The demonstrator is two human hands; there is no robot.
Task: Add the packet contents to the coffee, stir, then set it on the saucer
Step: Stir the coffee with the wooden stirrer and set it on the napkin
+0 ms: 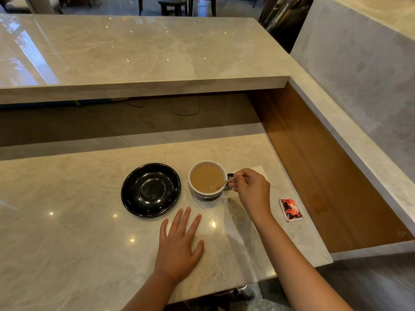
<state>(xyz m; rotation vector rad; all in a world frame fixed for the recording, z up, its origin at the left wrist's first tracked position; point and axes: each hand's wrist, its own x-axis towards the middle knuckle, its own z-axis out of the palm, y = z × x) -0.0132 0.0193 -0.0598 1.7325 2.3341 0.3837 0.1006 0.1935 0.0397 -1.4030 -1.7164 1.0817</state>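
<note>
A white cup [193, 173] of light brown coffee stands on the marble counter, just right of an empty black saucer [151, 190]. My right hand [251, 189] pinches a thin wooden stirrer [225, 182] whose lower end dips into the coffee at the cup's right side. My left hand [179, 243] lies flat on the counter in front of the saucer, fingers spread, holding nothing. A red and white packet [290, 209] lies on the counter to the right of my right wrist.
A white napkin [258, 170] lies behind my right hand. A raised marble ledge [143, 86] overhangs the back of the counter. The counter [67, 221] ends at a wooden side panel [325, 176] on the right and at its near edge below my forearms.
</note>
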